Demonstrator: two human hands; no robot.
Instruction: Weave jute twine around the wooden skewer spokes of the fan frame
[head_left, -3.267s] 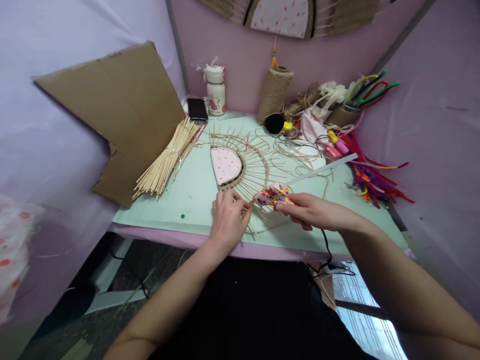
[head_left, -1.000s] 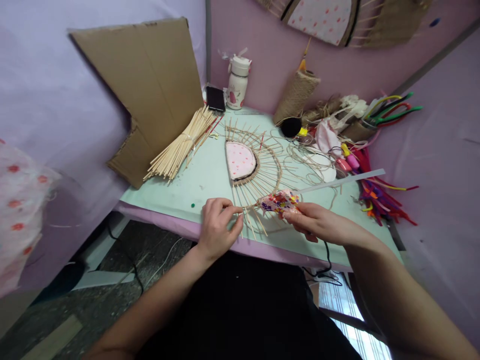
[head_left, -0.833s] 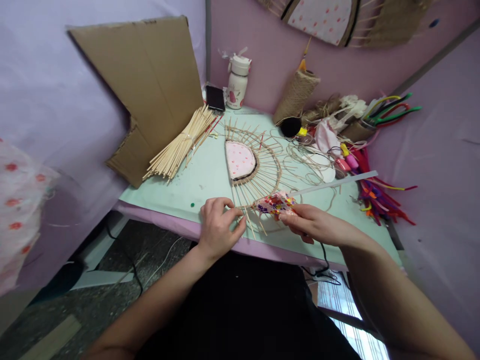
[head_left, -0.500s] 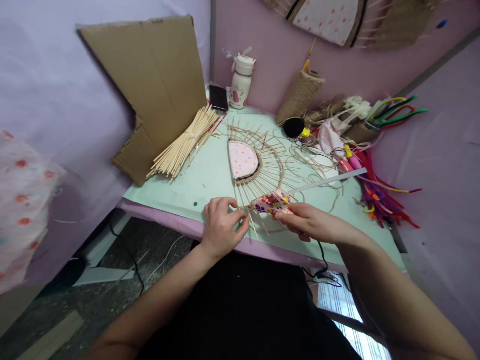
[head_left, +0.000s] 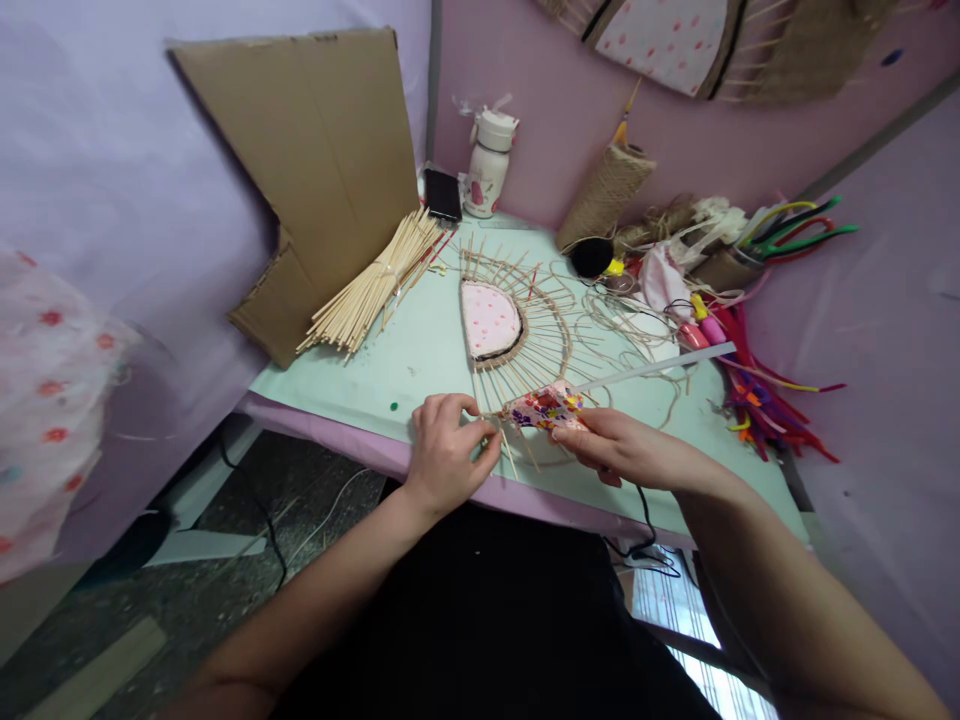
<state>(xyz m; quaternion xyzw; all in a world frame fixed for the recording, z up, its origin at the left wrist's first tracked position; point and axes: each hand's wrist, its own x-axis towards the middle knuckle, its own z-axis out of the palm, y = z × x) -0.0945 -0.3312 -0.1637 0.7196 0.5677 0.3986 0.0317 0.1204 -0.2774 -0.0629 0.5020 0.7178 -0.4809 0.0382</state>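
A half-round piece made of thin sticks and twine, with a pink spotted fabric centre [head_left: 491, 320], lies on the pale green table [head_left: 360, 395]. My left hand [head_left: 452, 450] is at its near edge, thumb and fingers pinched around the end of a thin stick. In my right hand [head_left: 611, 445] is a glue gun [head_left: 546, 405] with a flowered cover, its tip pointing left at the sticks beside my left fingertips. A long whitish glue stick [head_left: 660, 365] extends from the gun to the right. The contact at the tip is too small to make out.
A bundle of sticks [head_left: 371, 285] lies by a cardboard sheet [head_left: 322, 150] at the left. Behind stand a white bottle [head_left: 489, 165] and a twine cone [head_left: 607, 195]. Loose twine, scissors [head_left: 802, 235] and coloured pipe cleaners [head_left: 757, 390] fill the right side.
The view has shifted slightly, so the things at the back appear a little further right. Both hands keep nearly the same pose, with the glue gun still at the sticks.
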